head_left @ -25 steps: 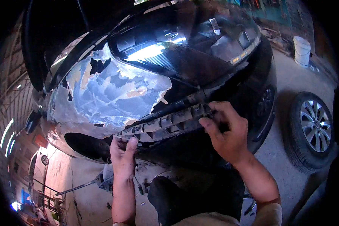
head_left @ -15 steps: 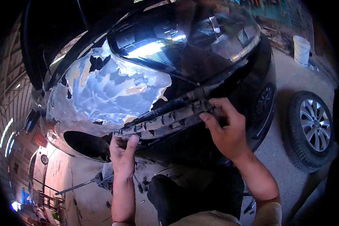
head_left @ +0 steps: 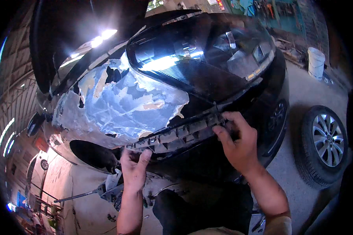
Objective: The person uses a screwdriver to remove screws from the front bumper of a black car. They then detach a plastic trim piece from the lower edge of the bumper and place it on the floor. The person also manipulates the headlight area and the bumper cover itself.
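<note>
At the far left the room bends away in the fisheye view; bright window strips point(head_left: 4, 135) shine along the dark wall, and the pale concrete floor point(head_left: 86, 211) below is dusty and cluttered; a thin metal rod point(head_left: 76, 196) lies on it, near a small heap of scraps.

Next comes the big black car body point(head_left: 208, 78), shiny on top and lit by ceiling lamps that show as white spots; a wide patch of sanded, peeling paint point(head_left: 121, 105), blue-grey and cream, covers its side, with ragged edges and small dark holes; a dark oval opening point(head_left: 92, 156) sits under the patch.

The left hand point(head_left: 134, 168) is raised with its fingers curled around the left end of a long grey plastic strip with square ribs point(head_left: 180, 135); the strip lies slanted against the car's edge, low at the left and higher at the right, between the two hands.

The right hand point(head_left: 237, 145) is closed on the strip's right end, thumb below and fingers on top; the two hands are well apart, each gripping its own end.

Further right a loose car wheel with a silver spoked rim point(head_left: 325, 143) stands on the grey floor; a white plastic bucket point(head_left: 316, 62) stands behind it by a cluttered wall.
</note>
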The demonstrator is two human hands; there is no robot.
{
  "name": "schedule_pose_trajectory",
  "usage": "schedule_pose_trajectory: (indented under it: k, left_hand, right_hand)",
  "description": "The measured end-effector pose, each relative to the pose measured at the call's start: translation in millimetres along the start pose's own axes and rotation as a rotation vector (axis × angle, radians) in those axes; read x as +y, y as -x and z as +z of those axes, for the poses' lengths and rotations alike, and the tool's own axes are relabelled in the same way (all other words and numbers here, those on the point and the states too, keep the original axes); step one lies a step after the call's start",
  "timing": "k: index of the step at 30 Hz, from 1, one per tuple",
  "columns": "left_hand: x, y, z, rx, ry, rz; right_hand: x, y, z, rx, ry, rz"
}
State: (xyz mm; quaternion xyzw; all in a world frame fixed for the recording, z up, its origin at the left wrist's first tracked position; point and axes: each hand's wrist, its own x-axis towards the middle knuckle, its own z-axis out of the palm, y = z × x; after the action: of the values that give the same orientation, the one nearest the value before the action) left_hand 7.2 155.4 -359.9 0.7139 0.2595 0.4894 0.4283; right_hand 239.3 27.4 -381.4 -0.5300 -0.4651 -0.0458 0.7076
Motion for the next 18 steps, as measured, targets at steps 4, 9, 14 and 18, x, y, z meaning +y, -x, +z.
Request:
schedule_pose_trajectory:
  k: [4,9,14,18]
  left_hand:
    - [-1,-2,1,0.042,0.0,-0.027]
    - [-6,-6,-1,0.034,0.019,0.024]
    - [-8,-6,-10,0.103,0.006,-0.018]
    - [-7,-6,-3,0.114,0.007,0.041]
  right_hand:
    - [2,-7,-1,-0.029,-0.039,0.104]
    - [7,-13,-2,-0.015,-0.09,0.042]
    - [11,-13,-5,-0.088,-0.216,0.049]
    - [12,-14,-5,-0.096,-0.283,0.05]
